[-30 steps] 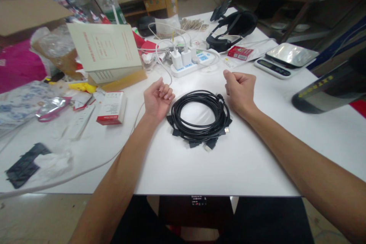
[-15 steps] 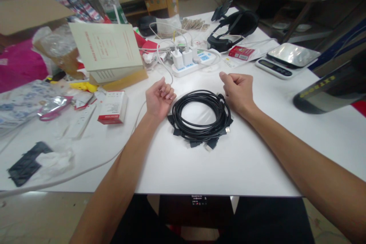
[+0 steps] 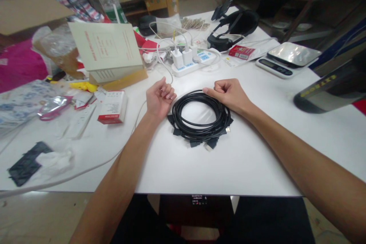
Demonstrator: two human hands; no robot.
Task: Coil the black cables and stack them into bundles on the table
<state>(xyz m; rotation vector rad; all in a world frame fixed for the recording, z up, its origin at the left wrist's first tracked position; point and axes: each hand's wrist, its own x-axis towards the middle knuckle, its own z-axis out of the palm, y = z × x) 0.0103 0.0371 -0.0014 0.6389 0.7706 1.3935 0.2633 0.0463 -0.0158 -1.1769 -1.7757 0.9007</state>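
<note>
A coil of black cable (image 3: 197, 133) lies flat on the white table (image 3: 217, 175), with several dark plugs poking out along its near side; at least one metal plug tip shows at its right. My left hand (image 3: 160, 99) rests palm up against the coil's left edge. Its fingers are loosely curled and hold nothing. Over the coil's upper right edge is my right hand (image 3: 230, 93), closed like a fist, thumb stretched left across the cable. Nothing shows inside its fingers, and the part of the coil beneath is hidden.
Behind the coil stands a white power strip (image 3: 185, 69) with chargers. A kitchen scale (image 3: 288, 61) and a dark bottle (image 3: 328, 89) are at right, a headset (image 3: 231, 30) behind. At left are a small white-red box (image 3: 112, 107), an upright cream box (image 3: 107, 49) and a white cable (image 3: 94, 167).
My right hand has shifted left and slightly down, from beside the coil to over its upper right edge, thumb now across the cable. My left hand and the coil have barely moved.
</note>
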